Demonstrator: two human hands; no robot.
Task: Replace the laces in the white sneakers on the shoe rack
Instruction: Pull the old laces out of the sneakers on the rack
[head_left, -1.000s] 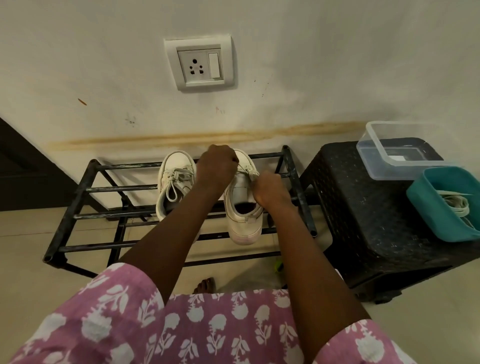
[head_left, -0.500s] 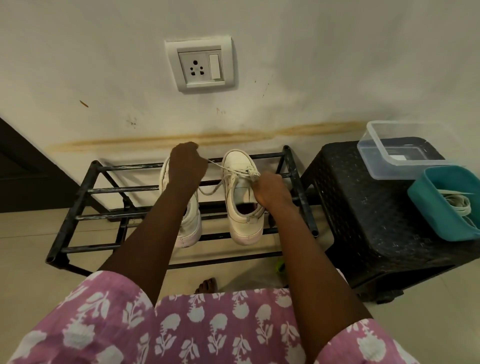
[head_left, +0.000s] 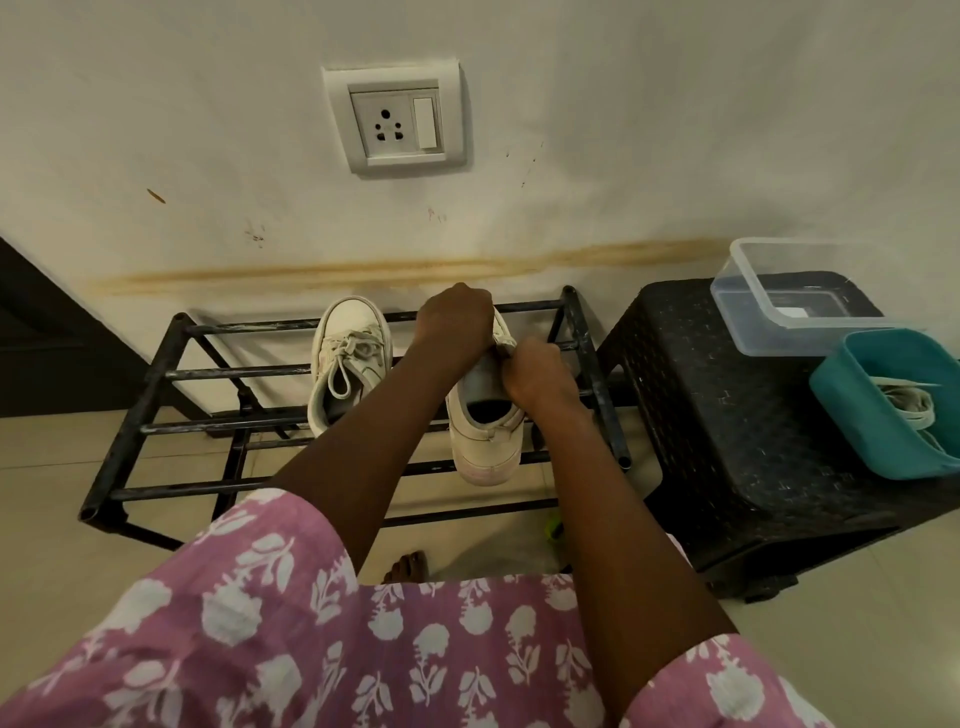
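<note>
Two white sneakers stand on the top bars of a black metal shoe rack (head_left: 156, 374), toes toward the wall. The left sneaker (head_left: 347, 364) still has its lace tied in a bow. Over the laced front of the right sneaker (head_left: 485, 436), my left hand (head_left: 457, 317) is closed and hides most of the lace. My right hand (head_left: 535, 371) pinches the lace at the sneaker's right eyelets. A teal tub (head_left: 872, 441) at the right holds a coil of white laces (head_left: 906, 408).
A black plastic stool (head_left: 717, 415) stands right of the rack and carries the teal tub and a clear plastic box (head_left: 779, 317). A wall socket (head_left: 397, 122) sits above the rack. Beige floor tiles lie below, with my foot (head_left: 408, 566) under the rack's front.
My left hand had pulled the lace out to the left over the other sneaker; it is now back over the front of the right sneaker. My right hand has stayed at the eyelets.
</note>
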